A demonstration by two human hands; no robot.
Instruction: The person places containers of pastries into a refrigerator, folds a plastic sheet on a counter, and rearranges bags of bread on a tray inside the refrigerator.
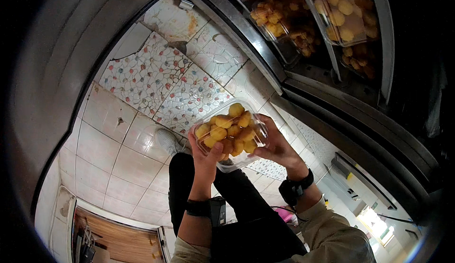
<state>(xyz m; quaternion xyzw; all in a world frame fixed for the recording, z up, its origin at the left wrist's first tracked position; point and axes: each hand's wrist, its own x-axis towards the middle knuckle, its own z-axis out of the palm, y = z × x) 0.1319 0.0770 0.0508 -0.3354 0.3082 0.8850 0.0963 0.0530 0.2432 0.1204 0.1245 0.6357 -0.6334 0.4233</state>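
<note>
Between my two hands is a clear plastic container (231, 166) filled with round, golden-yellow food balls (227, 129). My left hand (204, 156) grips its left side, the thumb lying over the near edge. On the other side my right hand (277, 142) holds the right end, fingers wrapped round it. The container is tilted and hangs over the floor in front of my knees. Up at the right, similar clear containers (342, 16) of yellow balls sit on the racks of a dark cabinet.
A metal-edged cabinet frame (265, 57) runs diagonally along the right. The large grey door (90, 40) curves along the left. Below are white tiles (102, 147) and a pebble-patterned strip (147, 73). My shoe (167, 140) stands on the floor. A wooden surface (118, 237) lies at lower left.
</note>
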